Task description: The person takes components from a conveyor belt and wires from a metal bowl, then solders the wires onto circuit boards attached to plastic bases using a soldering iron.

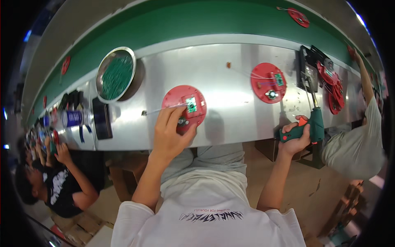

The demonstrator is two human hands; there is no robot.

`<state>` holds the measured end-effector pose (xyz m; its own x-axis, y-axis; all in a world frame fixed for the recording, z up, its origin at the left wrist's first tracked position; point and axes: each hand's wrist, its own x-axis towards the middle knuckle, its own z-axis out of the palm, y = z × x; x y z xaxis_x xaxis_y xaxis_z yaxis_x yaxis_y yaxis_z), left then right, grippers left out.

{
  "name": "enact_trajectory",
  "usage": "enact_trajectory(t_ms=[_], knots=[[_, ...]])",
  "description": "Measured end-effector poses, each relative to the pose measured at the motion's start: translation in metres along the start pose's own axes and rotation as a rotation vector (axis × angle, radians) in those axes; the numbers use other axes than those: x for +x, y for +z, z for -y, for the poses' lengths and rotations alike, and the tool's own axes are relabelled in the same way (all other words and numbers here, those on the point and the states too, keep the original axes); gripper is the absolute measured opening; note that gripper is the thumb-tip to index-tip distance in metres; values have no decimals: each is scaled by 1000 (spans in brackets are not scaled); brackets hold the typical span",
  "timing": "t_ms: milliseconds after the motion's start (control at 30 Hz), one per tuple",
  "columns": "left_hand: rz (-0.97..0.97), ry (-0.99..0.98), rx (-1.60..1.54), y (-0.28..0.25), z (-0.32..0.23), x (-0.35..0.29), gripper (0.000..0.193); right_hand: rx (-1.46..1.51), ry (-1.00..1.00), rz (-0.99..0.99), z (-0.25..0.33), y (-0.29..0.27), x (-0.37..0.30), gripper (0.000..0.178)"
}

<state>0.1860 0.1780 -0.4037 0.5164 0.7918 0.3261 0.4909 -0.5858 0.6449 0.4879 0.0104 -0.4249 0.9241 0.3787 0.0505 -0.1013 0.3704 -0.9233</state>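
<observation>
A red disc (181, 94) carrying a small green circuit board (191, 104) lies flat on the metal worktop (230, 88), in front of the person's body. The left hand (168, 133) reaches over its near left part, fingertips at the thin pale wires beside the board and thumb at the near edge; its grip is partly spread, and whether anything is pinched in it I cannot tell. To the right, the right hand (297, 142) has its grip wrapped firmly around the handle of a green gun-shaped tool (316, 123) with an orange trigger, held at the worktop's near edge with its metal tip pointing away. Beyond that tip lies a second red disc (267, 72) with a board and wires; farther right, more red discs (336, 99) are heaped beside a dark case (305, 66). On the left stand a metal bowl (123, 52) of green strands (117, 76) and, nearer, a dark flat object (101, 118) beside a clear bottle (74, 118). A green strip (222, 18) runs along the far side. Co-workers sit at both sides.
</observation>
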Motion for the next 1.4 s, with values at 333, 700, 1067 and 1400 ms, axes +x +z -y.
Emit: enact_trajectory(t_ms=[333,700,1067,1400], knots=[[-257,357,426,73,-62,156,47,-35,-159,-14,-16,-11,2,30],[70,463,-67,137,-53,124,11,79,-74,-14,-26,-7,3,27],[124,54,-165,-18,34,40,13,-60,1,18,-15,-13,5,36],[-351,-128,554,-89,138,139,19,-122,22,-33,-6,7,2,34]])
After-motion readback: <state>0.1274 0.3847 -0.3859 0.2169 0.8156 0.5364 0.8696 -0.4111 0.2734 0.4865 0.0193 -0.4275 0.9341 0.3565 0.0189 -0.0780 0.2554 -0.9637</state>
